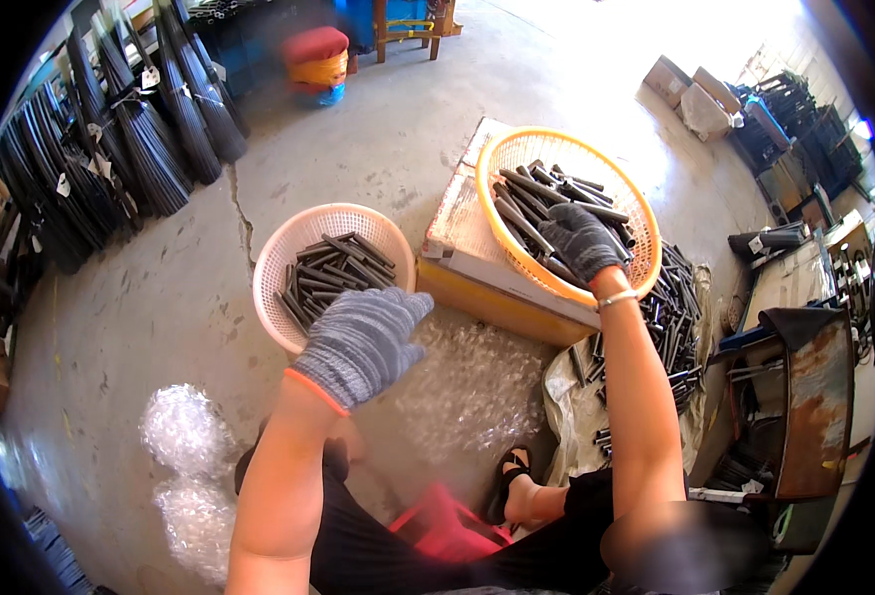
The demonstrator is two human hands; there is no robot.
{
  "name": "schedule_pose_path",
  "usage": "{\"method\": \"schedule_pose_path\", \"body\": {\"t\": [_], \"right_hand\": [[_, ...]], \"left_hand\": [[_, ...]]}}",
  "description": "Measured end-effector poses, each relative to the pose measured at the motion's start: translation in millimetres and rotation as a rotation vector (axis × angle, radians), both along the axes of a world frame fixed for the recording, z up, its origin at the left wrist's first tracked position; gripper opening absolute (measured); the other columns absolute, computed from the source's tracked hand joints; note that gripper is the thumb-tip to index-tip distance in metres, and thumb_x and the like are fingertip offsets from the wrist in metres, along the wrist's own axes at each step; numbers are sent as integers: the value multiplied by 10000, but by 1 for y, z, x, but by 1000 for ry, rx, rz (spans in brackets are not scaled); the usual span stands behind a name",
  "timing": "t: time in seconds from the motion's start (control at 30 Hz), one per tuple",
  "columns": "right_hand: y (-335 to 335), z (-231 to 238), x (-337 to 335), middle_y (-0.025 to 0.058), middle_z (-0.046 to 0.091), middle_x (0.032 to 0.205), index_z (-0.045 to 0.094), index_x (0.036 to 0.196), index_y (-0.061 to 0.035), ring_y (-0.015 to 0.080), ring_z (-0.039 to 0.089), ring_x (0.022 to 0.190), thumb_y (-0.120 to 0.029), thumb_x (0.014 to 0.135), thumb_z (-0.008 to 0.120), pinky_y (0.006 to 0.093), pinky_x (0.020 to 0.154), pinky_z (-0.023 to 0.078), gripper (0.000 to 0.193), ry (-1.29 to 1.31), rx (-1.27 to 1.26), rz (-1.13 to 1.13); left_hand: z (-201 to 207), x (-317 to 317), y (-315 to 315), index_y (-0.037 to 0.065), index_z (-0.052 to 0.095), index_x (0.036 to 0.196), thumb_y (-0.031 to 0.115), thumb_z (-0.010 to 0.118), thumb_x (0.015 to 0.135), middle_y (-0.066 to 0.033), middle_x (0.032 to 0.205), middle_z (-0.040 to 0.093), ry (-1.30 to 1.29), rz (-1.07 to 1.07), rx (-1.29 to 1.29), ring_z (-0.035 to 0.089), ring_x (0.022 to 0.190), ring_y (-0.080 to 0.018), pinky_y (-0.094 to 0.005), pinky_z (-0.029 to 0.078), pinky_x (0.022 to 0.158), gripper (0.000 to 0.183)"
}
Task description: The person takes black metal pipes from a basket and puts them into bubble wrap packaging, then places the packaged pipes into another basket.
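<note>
My right hand point(583, 244), in a grey knit glove, reaches into the orange plastic basket point(638, 213). Its fingers are closed on a black metal tube among the long black tubes point(531, 193) there; the glove partly hides the grip. My left hand point(360, 342), gloved in striped grey, hovers by the near right rim of the pale pink plastic basket point(277, 253). Its thumb stands apart from the fingers, and nothing shows between them. Shorter black tubes point(333, 273) lie in the pink basket.
The orange basket rests on a cardboard box point(497, 288). More black tubes point(670, 317) lie on a beige sheet point(576, 412) at right. Clear plastic bags point(184, 431) sit at left. Bundled black rods point(150, 139) stand far left; a rusty metal cart point(814, 416) stands right.
</note>
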State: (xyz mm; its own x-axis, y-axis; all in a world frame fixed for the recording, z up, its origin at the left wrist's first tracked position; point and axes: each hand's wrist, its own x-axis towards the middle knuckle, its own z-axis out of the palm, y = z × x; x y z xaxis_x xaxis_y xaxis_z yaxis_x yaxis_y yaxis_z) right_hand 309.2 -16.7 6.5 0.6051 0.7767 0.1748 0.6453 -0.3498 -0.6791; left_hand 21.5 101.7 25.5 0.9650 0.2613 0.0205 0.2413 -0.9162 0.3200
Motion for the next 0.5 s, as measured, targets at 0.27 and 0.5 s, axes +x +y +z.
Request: {"method": "schedule_pose_path", "body": {"t": [0.27, 0.5], "right_hand": [[39, -46, 23, 143, 630, 864, 623, 976, -42, 278, 600, 775, -300, 823, 653, 364, 714, 489, 302, -176, -621, -98], [27, -87, 72, 78, 603, 762, 614, 917, -48, 205, 582, 624, -217, 862, 613, 322, 583, 511, 178, 247, -486, -139]], "left_hand": [[-1, 1, 3, 44, 557, 1158, 308, 682, 766, -150, 1015, 636, -17, -21, 4, 600, 954, -302, -399, 470, 842, 489], [4, 0, 3, 40, 552, 1180, 307, 680, 772, -171, 1050, 627, -42, -17, -94, 594, 983, -314, -402, 467, 857, 503]]}}
